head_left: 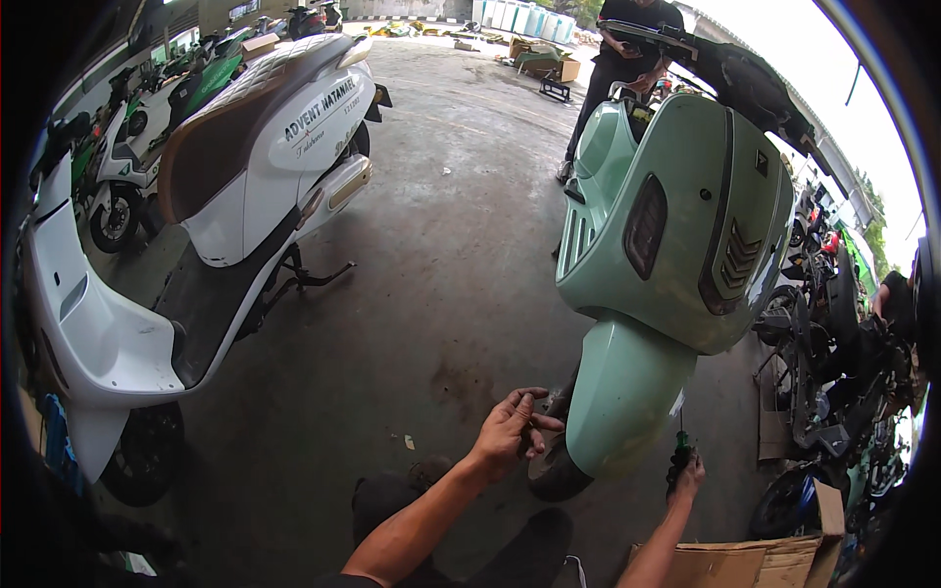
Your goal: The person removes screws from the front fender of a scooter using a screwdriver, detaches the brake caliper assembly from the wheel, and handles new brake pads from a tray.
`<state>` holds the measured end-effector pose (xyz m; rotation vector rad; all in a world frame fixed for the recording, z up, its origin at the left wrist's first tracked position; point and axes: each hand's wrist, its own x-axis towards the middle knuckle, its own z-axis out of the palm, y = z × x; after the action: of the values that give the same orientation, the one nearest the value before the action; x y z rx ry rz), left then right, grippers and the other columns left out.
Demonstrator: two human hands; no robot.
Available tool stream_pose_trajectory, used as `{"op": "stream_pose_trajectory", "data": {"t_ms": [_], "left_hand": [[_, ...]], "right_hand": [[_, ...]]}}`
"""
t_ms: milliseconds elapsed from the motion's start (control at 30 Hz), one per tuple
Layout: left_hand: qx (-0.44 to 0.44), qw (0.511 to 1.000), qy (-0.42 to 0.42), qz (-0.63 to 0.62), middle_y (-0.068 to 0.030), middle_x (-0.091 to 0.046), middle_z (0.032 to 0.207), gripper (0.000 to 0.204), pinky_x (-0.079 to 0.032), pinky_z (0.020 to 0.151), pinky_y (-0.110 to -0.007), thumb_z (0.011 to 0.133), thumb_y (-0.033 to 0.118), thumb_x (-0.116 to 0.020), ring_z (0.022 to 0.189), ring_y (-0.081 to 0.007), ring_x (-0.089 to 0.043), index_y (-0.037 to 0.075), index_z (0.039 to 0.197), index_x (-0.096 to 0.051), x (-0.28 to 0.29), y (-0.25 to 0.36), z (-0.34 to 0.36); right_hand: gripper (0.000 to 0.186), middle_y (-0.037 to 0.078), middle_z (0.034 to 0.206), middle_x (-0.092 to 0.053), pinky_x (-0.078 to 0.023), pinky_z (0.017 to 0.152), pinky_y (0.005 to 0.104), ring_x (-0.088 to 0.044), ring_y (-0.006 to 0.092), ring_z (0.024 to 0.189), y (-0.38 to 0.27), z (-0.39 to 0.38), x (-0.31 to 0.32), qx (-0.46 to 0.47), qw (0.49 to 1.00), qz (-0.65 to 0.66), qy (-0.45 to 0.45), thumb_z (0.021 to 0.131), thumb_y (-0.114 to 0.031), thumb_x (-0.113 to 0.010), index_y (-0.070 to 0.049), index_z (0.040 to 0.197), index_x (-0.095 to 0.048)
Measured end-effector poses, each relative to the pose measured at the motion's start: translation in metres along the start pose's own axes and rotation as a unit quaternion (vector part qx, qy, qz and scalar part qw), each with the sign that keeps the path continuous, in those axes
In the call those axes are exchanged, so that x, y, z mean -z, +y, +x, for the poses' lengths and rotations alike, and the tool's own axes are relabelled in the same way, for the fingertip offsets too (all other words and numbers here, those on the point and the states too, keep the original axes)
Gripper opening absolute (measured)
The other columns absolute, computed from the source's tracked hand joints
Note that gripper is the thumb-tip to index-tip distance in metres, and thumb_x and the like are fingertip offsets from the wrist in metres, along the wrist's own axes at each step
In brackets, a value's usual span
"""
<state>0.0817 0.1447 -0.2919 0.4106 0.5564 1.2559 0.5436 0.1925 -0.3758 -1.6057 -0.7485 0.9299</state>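
green fender [622, 402]: standing between the hands
left hand [512, 428]: half curling left of the fender; cannot tell if holding anything
right hand [691, 472]: gripping a screwdriver [682, 442], right of the fender

Scooter workshop — white scooter [221, 235], mint-green scooter [676, 245], crowded bikes [833, 363] at right, stained floor [451, 245], screwdriver [682, 444]
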Motion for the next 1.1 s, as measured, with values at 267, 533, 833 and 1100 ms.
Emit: {"op": "stream_pose_trajectory", "data": {"t_ms": [267,533,833,1100], "left_hand": [[-0.021,0.997,0.071,0.007,0.0015,-0.040,0.060,0.038,-0.027,0.044,-0.025,0.109,0.044,-0.039,0.048,-0.0083,-0.033,0.010,0.098,-0.054,0.008,0.000,0.000],[0.021,0.996,0.085,-0.008,0.0011,-0.048,0.079,0.029,-0.028,0.045,-0.022,0.108,0.030,-0.036,0.053,-0.0065,-0.029,0.010,0.096,-0.054,0.002,-0.005,0.010],[-0.040,0.990,0.071,0.116,-0.0073,-0.068,0.095,0.026,-0.033,0.047,-0.021,0.108,0.027,-0.047,0.053,-0.0042,-0.039,0.005,0.113,-0.060,0.014,0.014,0.000],[-0.052,0.978,0.074,0.187,-0.0041,-0.070,0.091,0.031,-0.032,0.049,-0.021,0.103,0.029,-0.060,0.051,-0.0030,-0.036,0.003,0.119,-0.066,0.006,0.007,0.015]], "right_hand": [[0.030,0.002,0.079,-0.060,-0.043,0.052,0.0275,-0.050,0.0107,0.057,0.002,0.012,-0.004,0.080,0.986,-0.146,-0.004,0.105,-0.037,-0.052,-0.010,0.112,-0.061],[0.031,0.001,0.078,-0.058,-0.041,0.047,0.0275,-0.051,0.0117,0.054,-0.033,-0.001,-0.010,-0.075,0.992,-0.048,-0.093,0.106,-0.038,-0.050,-0.012,0.116,-0.063],[0.034,0.005,0.074,-0.061,-0.036,0.043,0.0261,-0.051,0.0089,0.053,-0.036,0.011,-0.021,-0.010,0.988,-0.128,-0.086,0.105,-0.033,-0.050,-0.010,0.127,-0.062],[0.035,0.011,0.082,-0.071,-0.049,0.056,0.0385,-0.067,0.0226,0.067,-0.052,-0.005,-0.023,0.340,0.848,-0.404,0.057,0.106,-0.029,-0.049,-0.006,0.127,-0.065]]}}
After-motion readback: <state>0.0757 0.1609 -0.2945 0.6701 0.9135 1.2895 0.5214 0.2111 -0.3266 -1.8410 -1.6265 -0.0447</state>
